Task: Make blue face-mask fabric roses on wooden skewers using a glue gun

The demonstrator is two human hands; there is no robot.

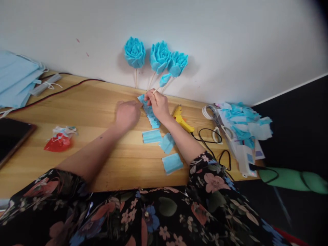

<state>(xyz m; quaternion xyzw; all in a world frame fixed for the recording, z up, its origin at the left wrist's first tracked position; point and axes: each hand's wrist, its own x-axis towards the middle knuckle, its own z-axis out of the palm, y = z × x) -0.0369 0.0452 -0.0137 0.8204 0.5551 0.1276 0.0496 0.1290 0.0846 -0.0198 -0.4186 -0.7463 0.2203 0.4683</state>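
A thin wooden stick (155, 91) with a small blue bud (164, 80) at its upper end is pinched in my right hand (159, 104). Beneath that hand lies a row of overlapping blue fabric pieces (151, 116). My left hand (128, 113) is a little blurred, its fingers curled and their tips at the left edge of the row; whatever is between them is hidden. Closer to me lie loose blue squares, one flat (151, 136), one rounded (167, 143) and one near the front (172, 163).
Three blue fabric flowers (134, 53) on sticks lean at the wall. To the right are a yellow glue gun (183, 119), scissors (217, 119), a tape roll (206, 111), a scrap pile (243, 119) and a power strip (246, 160). Leftward lie a red packet (59, 141), phone (14, 136) and masks (17, 78).
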